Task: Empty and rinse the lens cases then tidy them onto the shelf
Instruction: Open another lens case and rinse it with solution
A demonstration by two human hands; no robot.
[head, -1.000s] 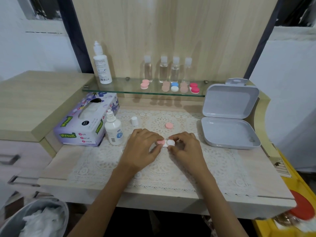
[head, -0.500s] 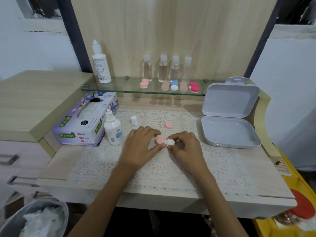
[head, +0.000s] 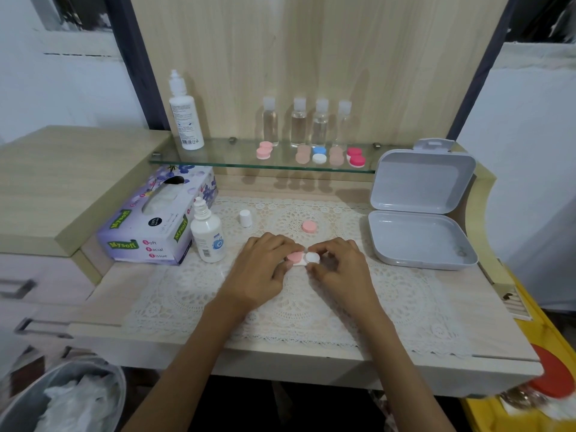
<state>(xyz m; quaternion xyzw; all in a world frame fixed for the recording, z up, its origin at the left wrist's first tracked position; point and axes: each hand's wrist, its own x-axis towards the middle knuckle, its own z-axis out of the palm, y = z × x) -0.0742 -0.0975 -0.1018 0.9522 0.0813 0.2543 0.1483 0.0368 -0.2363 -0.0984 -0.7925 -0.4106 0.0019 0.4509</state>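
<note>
At the centre of the frame, over the lace mat, we hold a lens case between both hands; whether it touches the mat we cannot tell. Our left hand pinches its pink-lidded end with curled fingers, and our right hand pinches the white-lidded end between thumb and bent fingers. Just above the hands in the frame, a loose pink lid lies flat on the mat. A small white cap stands further left, near a solution bottle that stands upright beside a tissue box. At the right of the frame an open grey box rests with its lid raised. Across the upper middle, the glass shelf bears five other cases in a row, with four clear bottles behind them and a tall white bottle at its left end.
</note>
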